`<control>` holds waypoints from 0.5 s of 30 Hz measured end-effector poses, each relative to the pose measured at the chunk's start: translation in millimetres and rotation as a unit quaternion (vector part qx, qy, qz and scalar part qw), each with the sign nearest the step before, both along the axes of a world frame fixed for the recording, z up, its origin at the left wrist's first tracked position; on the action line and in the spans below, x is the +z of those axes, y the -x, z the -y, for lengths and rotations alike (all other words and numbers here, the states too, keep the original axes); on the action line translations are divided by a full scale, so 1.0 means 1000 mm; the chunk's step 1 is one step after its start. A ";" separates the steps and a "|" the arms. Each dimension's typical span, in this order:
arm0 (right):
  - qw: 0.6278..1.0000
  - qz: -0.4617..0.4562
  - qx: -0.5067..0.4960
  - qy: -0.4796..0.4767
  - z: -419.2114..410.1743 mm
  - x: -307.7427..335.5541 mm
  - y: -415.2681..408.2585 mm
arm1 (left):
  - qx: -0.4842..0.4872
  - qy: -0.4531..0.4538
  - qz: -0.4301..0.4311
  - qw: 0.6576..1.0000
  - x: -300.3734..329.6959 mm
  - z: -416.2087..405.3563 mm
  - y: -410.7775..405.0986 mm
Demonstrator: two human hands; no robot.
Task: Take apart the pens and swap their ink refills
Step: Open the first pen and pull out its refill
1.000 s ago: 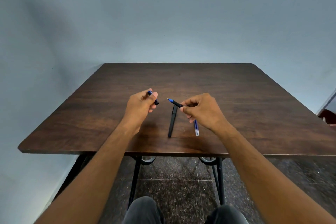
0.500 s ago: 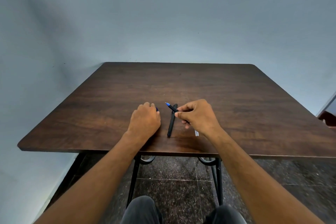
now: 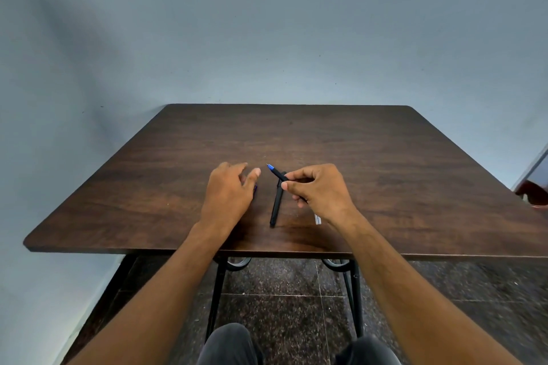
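Observation:
My right hand point(image 3: 321, 190) pinches a black pen with a blue tip point(image 3: 275, 172), its tip pointing up and to the left above the table. A second black pen barrel point(image 3: 276, 205) lies on the wooden table point(image 3: 385, 187) between my hands, lengthwise toward me. My left hand point(image 3: 229, 192) hovers flat just over the table with its fingers apart and nothing in it; a small dark blue piece point(image 3: 255, 187) peeks out at its right edge on the tabletop. Two pale refill ends point(image 3: 318, 219) show below my right wrist.
The table's near edge point(image 3: 267, 253) runs just past my forearms, with black metal legs point(image 3: 215, 290) under it. My knees are at the bottom of the view. A dark red object point(image 3: 533, 192) stands past the table's right side.
My left hand has come down to the table, let go of the small blue-black piece and opened its fingers. My right hand has lowered slightly, still holding the pen.

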State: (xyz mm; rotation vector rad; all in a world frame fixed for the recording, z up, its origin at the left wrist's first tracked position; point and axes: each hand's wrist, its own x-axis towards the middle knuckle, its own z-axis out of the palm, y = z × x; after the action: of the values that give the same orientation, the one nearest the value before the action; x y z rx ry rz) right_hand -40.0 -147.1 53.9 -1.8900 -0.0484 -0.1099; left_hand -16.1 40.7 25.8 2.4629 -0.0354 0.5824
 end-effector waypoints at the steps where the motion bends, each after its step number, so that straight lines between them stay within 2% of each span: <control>1: 1.000 0.001 0.002 -0.011 -0.001 -0.001 0.000 | -0.009 0.072 0.011 0.997 0.005 0.002 0.005; 3: 0.999 0.004 0.007 -0.034 -0.002 -0.002 0.001 | -0.048 0.258 -0.028 0.965 0.012 0.010 0.014; 5: 0.999 0.008 0.020 -0.050 -0.004 -0.002 0.002 | -0.109 0.424 -0.116 0.892 0.019 0.019 0.022; 7: 0.997 0.005 0.036 -0.072 -0.006 -0.001 0.003 | -0.173 0.540 -0.178 0.804 0.022 0.023 0.024; 9: 0.994 -0.007 0.041 -0.106 -0.007 -0.001 0.002 | -0.193 0.603 -0.192 0.750 0.022 0.024 0.022; 11: 0.992 -0.015 0.049 -0.117 -0.008 -0.001 0.002 | -0.191 0.632 -0.191 0.726 0.021 0.024 0.018; 15: 0.991 -0.026 0.071 -0.110 -0.009 -0.001 0.000 | -0.154 0.634 -0.150 0.743 0.018 0.026 0.014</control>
State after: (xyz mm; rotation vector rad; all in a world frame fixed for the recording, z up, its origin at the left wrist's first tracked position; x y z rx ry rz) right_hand -40.3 -138.4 52.4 -1.6629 -0.1296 0.0295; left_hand -30.0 14.8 43.6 1.1183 0.0669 -0.0290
